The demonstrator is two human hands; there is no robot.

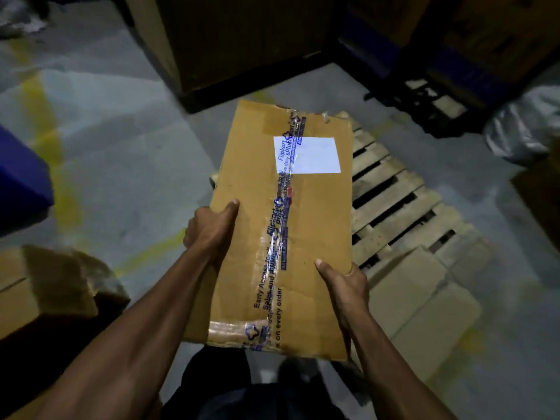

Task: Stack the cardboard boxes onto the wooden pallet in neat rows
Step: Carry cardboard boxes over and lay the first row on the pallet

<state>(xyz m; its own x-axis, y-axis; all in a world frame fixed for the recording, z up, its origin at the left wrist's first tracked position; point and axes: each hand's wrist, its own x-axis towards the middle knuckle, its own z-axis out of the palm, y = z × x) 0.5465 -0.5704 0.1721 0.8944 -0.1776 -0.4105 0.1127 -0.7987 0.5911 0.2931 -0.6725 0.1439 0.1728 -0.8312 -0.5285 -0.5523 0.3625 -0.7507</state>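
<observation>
- Currently, cardboard box (281, 231): held flat above the floor, over the near-left edge of the wooden pallet (391, 195).
- Left hand (209, 231): fingers grip the box's left edge.
- Right hand (345, 283): fingers grip the right edge.
- Flat boxes (424, 298): lying on the pallet's near end.

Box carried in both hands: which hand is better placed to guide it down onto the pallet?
Right. The right hand grips the box on the edge nearest the pallet; the left hand holds the far edge.
</observation>
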